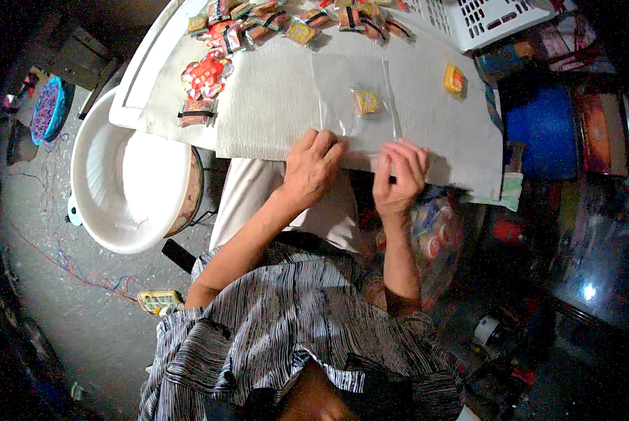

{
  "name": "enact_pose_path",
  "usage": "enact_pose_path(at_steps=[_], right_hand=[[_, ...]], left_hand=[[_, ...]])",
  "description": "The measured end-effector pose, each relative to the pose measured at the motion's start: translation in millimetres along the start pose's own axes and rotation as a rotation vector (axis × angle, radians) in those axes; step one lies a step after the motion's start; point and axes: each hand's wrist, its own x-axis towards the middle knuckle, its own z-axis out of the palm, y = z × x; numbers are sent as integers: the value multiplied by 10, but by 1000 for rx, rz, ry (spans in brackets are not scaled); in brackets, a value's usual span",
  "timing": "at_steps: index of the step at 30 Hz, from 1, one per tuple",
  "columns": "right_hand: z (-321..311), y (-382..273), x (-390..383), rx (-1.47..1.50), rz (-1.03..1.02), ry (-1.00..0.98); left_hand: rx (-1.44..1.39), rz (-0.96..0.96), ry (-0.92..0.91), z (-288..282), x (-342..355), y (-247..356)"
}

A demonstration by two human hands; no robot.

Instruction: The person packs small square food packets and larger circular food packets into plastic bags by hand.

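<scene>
A clear plastic bag [334, 76] lies flat on the cloth-covered table before me. A small yellow packet [367, 103] shows within its outline. My left hand [312, 167] is closed at the bag's near left corner, its curled fingers pinching the edge; the fingertips are partly hidden. At the near right corner, my right hand [401, 175] is raised with thumb and bent fingers apart, slightly blurred, and nothing shows between them. Left of the bag are a red flower-shaped card [207, 74] and a brown packet with a black band [197, 112].
Several wrapped packets [302, 31] are heaped along the far side, beside a white slotted basket [497, 19]. One yellow packet [454, 79] lies to the right. A large white basin [90, 172] stands left of the table, above a floor with loose wires [69, 263].
</scene>
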Motion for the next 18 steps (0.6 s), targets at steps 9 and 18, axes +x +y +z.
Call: enact_pose_path(at_steps=[9,18], right_hand=[[724,864,1141,-9,134,-74],[1415,1282,1671,-141,-15,-131]], left_hand=[[-11,22,-31,-6,1,-37],[-34,18,-22,-3,9,-3]])
